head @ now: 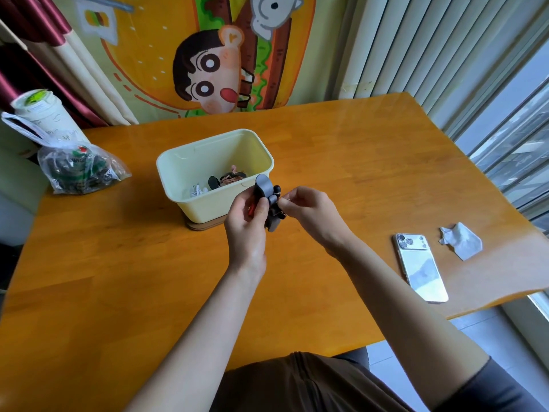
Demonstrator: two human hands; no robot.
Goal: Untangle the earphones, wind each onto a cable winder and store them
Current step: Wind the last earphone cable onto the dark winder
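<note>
Here, the left hand (246,221) is gripping a dark grey cable winder (264,187), its thumb curling over the front and the fingers wrapping behind. A small red patch is showing just under that thumb. The right hand (309,209) is pinching something thin at the winder's right edge between thumb and forefinger; what it is holding is too small to tell. A black earbud (277,190) is sticking out beside the winder. Both hands are hovering above the wooden table (118,263), right in front of a cream box (178,171). Inside the box, white earphones (197,191) and a pinkish set (230,177) are lying on the bottom. Off to the right, a white phone (421,267) is lying face down near a crumpled tissue (462,240). At the far left, a plastic bag (77,171) is sitting beside a pale cup (38,114).
</note>
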